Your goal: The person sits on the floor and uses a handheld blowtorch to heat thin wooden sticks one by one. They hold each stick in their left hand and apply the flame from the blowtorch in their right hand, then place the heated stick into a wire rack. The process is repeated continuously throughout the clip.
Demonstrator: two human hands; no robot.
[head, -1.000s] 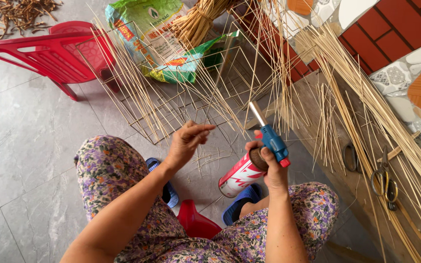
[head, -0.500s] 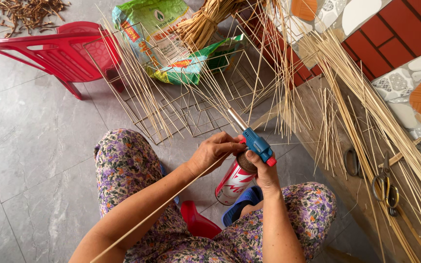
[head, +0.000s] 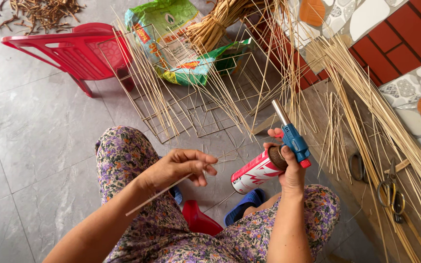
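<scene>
Bamboo strip (head: pixel 159 194) is sitting pinched in the left hand (head: pixel 181 168) while the right hand (head: pixel 288 165) is gripping the unlit gas torch (head: pixel 274 156); heating is not yet begun.

Grey tiled floor (head: pixel 30 146), red plastic chair (head: pixel 74 51)

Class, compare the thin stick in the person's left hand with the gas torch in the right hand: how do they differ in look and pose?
The thin stick is pale, plain and slender; the gas torch is bulky, a red-and-white can with a blue head and metal nozzle. The left hand pinches the stick between its fingers; the right hand wraps around the torch. The stick slants down to the left; the nozzle points up and away. Both are held above the lap.
</scene>
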